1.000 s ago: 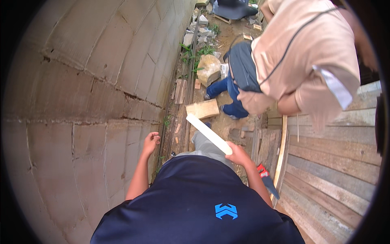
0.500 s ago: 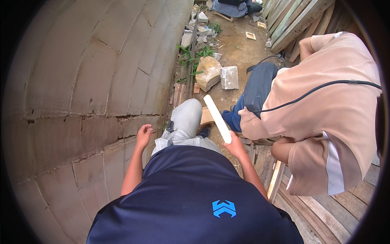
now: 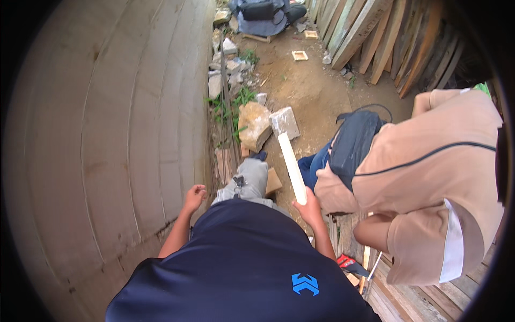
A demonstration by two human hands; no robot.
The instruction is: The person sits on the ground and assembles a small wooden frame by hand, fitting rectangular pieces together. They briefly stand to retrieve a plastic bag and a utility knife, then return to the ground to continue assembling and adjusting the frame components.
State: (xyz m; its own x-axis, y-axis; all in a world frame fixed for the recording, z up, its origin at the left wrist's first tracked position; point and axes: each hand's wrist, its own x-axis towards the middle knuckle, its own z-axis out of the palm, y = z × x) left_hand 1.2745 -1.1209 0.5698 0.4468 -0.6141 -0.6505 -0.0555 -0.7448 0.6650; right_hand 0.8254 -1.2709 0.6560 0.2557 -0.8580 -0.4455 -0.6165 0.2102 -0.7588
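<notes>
Right hand (image 3: 310,210) grips the near end of a pale board (image 3: 292,167), fingers wrapped round it just beside the hip. From that grasp the board runs up and slightly left in the view, away from the body, its long axis pointing toward the ground ahead; the far end sits over the dirt close to a grey block (image 3: 284,121) and a tan rock (image 3: 254,124). So the board lies forward of the hand, not across it, and only this hand has it.

Left hand (image 3: 194,197) is on the other side of the body, well apart from the board. Its fingers are loosely curled with nothing in them, and it hangs near the curved concrete wall (image 3: 107,150); whether it touches the wall cannot be told.

Between the two hands a grey-trousered knee (image 3: 248,181) is raised, with a small wood block (image 3: 272,181) just beside it.

To the right a second person (image 3: 429,177) in a beige top bends low, a dark bag (image 3: 351,142) on their back, close to the board's right side but apart from it. Planks (image 3: 375,32) lean against the far corner, and a red-handled saw (image 3: 351,264) lies low right on timber.
</notes>
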